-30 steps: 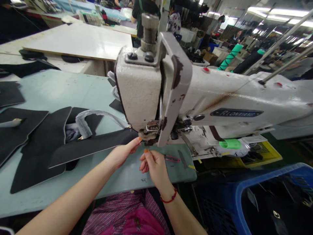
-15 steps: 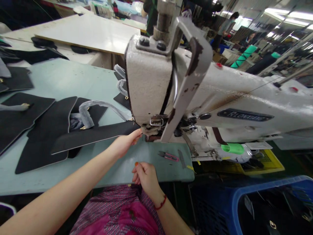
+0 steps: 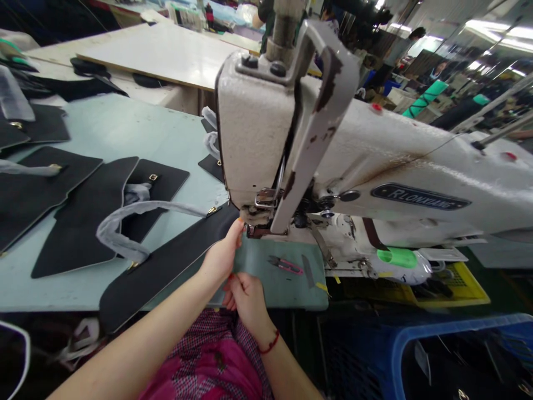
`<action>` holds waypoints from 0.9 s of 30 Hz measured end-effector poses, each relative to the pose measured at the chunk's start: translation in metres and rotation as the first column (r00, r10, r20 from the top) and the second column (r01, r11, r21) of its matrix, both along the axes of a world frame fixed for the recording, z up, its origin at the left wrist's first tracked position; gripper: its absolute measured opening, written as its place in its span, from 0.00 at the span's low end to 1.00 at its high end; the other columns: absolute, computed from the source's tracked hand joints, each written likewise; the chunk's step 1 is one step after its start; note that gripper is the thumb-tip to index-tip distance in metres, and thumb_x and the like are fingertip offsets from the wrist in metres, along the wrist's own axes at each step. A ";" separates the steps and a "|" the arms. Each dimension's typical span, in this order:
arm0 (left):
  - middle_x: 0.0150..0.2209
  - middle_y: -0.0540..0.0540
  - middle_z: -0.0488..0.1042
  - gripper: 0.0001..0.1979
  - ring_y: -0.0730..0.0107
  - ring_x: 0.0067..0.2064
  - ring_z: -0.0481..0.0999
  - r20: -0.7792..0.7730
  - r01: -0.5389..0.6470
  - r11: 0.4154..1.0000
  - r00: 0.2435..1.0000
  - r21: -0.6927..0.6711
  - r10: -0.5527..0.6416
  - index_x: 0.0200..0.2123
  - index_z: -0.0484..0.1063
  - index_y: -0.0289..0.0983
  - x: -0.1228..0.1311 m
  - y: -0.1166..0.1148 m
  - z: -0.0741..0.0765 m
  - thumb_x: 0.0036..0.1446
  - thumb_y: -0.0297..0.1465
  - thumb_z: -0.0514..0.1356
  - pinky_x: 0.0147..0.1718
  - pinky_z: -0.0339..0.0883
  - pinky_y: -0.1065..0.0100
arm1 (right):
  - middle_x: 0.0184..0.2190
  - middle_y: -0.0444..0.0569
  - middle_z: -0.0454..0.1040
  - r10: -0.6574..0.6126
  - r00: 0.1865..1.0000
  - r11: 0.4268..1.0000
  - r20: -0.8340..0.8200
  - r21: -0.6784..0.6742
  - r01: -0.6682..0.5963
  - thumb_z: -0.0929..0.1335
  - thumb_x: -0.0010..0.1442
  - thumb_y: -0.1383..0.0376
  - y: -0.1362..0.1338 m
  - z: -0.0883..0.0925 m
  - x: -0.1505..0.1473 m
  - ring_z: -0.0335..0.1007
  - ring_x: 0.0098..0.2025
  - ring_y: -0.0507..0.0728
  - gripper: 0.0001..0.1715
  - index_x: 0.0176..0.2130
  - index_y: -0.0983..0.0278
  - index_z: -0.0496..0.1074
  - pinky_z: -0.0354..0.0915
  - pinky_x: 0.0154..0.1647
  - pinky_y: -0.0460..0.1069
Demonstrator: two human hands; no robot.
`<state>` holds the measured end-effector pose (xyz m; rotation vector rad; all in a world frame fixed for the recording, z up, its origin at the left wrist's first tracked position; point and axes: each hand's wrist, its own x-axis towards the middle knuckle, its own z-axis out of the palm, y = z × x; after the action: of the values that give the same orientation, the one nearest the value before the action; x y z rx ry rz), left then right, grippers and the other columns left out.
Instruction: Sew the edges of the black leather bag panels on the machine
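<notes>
A black leather-like bag panel (image 3: 166,264) with a pale edge runs slantwise to the sewing machine (image 3: 258,128), its near end hanging over the table's front edge. A plastic-wrapped handle (image 3: 109,228) with gold buckles is attached to it. My left hand (image 3: 225,250) grips the panel's edge beside the presser foot, which is partly hidden. My right hand (image 3: 247,297) is closed at the table's front edge, just below the left one; whatever its fingers may hold cannot be made out. To the right lie pink-handled thread snips (image 3: 285,264) and a thin grey blade (image 3: 308,270).
Several black bag panels (image 3: 83,216) with wrapped handles lie across the pale green table (image 3: 112,125) on the left. A blue crate (image 3: 400,350) holding black pieces stands at the lower right, near a yellow tray (image 3: 462,286). A white board (image 3: 158,53) lies behind.
The panel has swung round, its near end coming towards me and past the table edge, handle along with it. My left hand has turned slightly; the right has barely moved.
</notes>
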<state>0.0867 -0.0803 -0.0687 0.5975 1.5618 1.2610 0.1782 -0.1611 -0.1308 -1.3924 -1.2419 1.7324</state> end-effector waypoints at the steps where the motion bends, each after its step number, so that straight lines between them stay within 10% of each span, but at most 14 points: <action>1: 0.21 0.47 0.72 0.20 0.63 0.29 0.72 -0.021 -0.006 1.000 1.000 -0.017 0.006 0.23 0.71 0.38 0.002 -0.003 -0.003 0.48 0.50 0.61 0.28 0.63 0.67 | 0.16 0.44 0.68 0.003 1.000 1.000 0.004 0.004 -0.003 0.60 0.64 0.47 0.001 0.001 0.000 0.63 0.17 0.49 0.28 0.26 0.65 0.69 0.59 0.18 0.41; 7: 0.27 0.43 0.77 0.24 0.56 0.37 0.77 -0.066 -0.044 0.999 0.997 0.007 0.045 0.30 0.76 0.38 0.019 -0.011 -0.012 0.53 0.53 0.56 0.35 0.68 0.63 | 0.18 0.44 0.68 -0.048 0.998 0.999 -0.032 -0.010 0.047 0.63 0.61 0.54 0.003 0.006 0.002 0.62 0.19 0.51 0.21 0.26 0.65 0.69 0.57 0.19 0.43; 15: 0.22 0.47 0.70 0.23 0.64 0.29 0.71 0.010 -0.166 0.983 0.986 -0.080 0.168 0.25 0.70 0.39 0.043 -0.031 0.016 0.56 0.53 0.54 0.27 0.62 0.67 | 0.37 0.52 0.77 -0.271 0.962 0.940 -0.038 0.207 0.273 0.61 0.64 0.56 0.022 0.027 0.016 0.72 0.38 0.56 0.19 0.38 0.66 0.74 0.67 0.37 0.47; 20: 0.23 0.52 0.64 0.12 0.73 0.23 0.61 0.130 0.116 0.979 0.982 0.168 -0.138 0.32 0.69 0.40 0.010 -0.077 0.058 0.59 0.42 0.58 0.22 0.57 0.71 | 0.33 0.53 0.77 -0.291 0.949 0.931 -0.120 0.193 0.310 0.60 0.65 0.49 0.048 0.063 0.008 0.73 0.33 0.55 0.27 0.39 0.68 0.75 0.68 0.29 0.46; 27: 0.33 0.48 0.78 0.08 0.62 0.42 0.74 -0.388 0.650 0.749 0.728 0.129 -0.566 0.30 0.77 0.35 -0.082 0.046 0.095 0.42 0.28 0.68 0.46 0.64 0.69 | 0.20 0.46 0.70 -0.279 0.956 0.934 -0.093 0.203 0.293 0.62 0.61 0.46 0.071 0.075 -0.030 0.68 0.22 0.52 0.27 0.25 0.65 0.68 0.63 0.18 0.43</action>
<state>0.0043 -0.0339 0.0266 1.4325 1.2791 0.8670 0.1479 -0.0905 -0.0559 -1.3077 -1.0939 1.3889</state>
